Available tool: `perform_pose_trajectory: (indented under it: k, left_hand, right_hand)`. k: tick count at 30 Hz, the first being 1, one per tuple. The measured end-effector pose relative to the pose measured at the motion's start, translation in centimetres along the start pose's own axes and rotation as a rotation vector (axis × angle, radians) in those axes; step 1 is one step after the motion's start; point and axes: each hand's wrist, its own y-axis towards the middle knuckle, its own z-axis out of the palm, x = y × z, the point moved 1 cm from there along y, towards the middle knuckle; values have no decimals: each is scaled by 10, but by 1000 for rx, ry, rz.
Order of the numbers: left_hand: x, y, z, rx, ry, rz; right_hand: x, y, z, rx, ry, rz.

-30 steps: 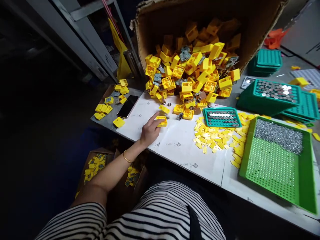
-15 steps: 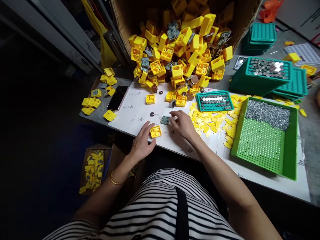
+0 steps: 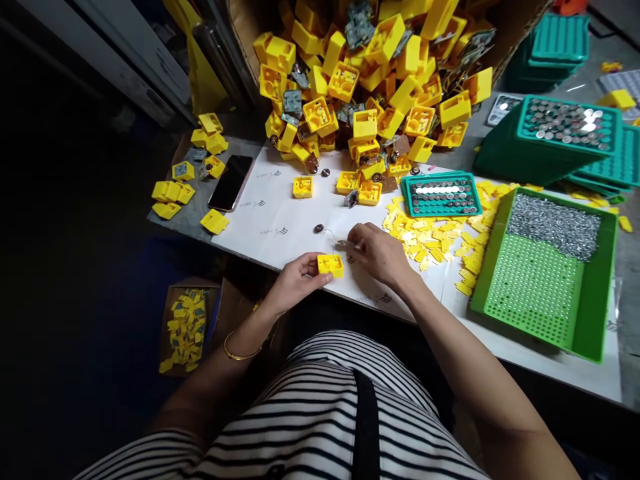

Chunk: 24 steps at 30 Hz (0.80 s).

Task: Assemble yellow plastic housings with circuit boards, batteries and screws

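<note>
My left hand [image 3: 296, 285] is closed around a small yellow plastic case [image 3: 331, 265], its open side facing up, near the table's front edge. My right hand [image 3: 381, 255] is just to the right, its thumb and fingers pinched on a small circuit board [image 3: 342, 243], seen nearly edge-on and partly hidden by the fingers. Thin wires lead from the board to a small round dark disc [image 3: 319, 229] lying on the white sheet. Farther back, another open yellow case [image 3: 303, 187] stands apart.
A large carton [image 3: 520, 40] spills many yellow cases at the back. Right are loose yellow plates [image 3: 430, 241], a teal tray [image 3: 443, 212] of round metal parts and a green basket [image 3: 593, 300] of small metal pieces. A phone [image 3: 231, 183] lies left.
My left hand has closed on the yellow case and shifted it right, lifting it slightly. My right fingers have closed on the circuit board and tilted it. The camera view has shifted a little.
</note>
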Motion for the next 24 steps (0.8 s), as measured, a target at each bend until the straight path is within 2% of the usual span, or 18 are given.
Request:
perform_pose_trajectory:
  k: [2, 5, 7, 10, 13, 16, 18, 20, 22, 24]
  left_hand:
    - [-2, -2, 3, 37, -20, -46]
    - [-2, -7, 4, 54, -47, -75]
    - [-2, -9, 3, 57, -91, -102]
    - [-3, -12, 3, 70, -207, -156]
    - [-3, -14, 5, 111, -362, -238]
    - [-3, -17, 9, 178, -509, -319]
    - [-1, -19, 13, 198, -569, -359]
    - [0, -22, 17, 188, -592, -382]
    - [1, -25, 20, 157, -592, -388]
    - [1, -26, 22, 125, -582, -389]
  right_hand:
    - [2, 0, -11, 67, -5, -65]
    - [11, 19, -20, -7, 69, -126]
    - [21, 41, -13, -14, 57, -105]
    - [36, 71, 8, 106, -5, -49]
    - [44, 80, 18, 137, -21, -81]
    - [40, 57, 9, 86, 41, -174]
    - [31, 27, -1, -2, 140, -252]
    - [18, -7, -4, -76, 180, -269]
    - [5, -40, 0, -131, 159, -252]
    - [-5, -64, 10, -126, 115, -241]
